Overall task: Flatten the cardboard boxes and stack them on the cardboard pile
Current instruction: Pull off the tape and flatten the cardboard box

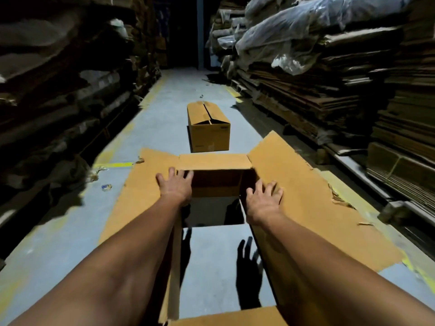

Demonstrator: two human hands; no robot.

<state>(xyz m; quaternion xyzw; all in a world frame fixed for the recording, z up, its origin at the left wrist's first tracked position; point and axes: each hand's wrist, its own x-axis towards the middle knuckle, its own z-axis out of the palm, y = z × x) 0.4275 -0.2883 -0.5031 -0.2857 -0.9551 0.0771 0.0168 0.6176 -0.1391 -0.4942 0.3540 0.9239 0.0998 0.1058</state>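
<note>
Towering along the right edge of the frame, the tall stacks of flattened brown cardboard sheets [353,95] draped with clear plastic film [294,27] lean out over the grey concrete aisle floor [58,243], and darker stacks [58,67] fill the left side; a carelessly thrown sheet could, I judge, slide off such uneven edges or pull the loose film down with it.

Filling the lower centre of the frame is the large open-ended tan cardboard box [306,196], its flaps spread wide and the floor visible straight through it, so the bottom is already open. Both hands are spread, fingers splayed, gripping nothing: the left hand [175,185] lies flat on the left flap near the far corner of the opening, and the right hand [263,198] rests on the right rim. Pressing unevenly from here could twist the walls instead of folding them along their creases. The right flap has a ragged torn edge [339,198] that may rip further.

Farther up the aisle, in the middle of the frame, the smaller tan cardboard box [208,128] stands apart, still assembled, with its top flaps partly ajar. Small litter [106,187] on the floor at left is a minor slipping hazard in this dim light.
</note>
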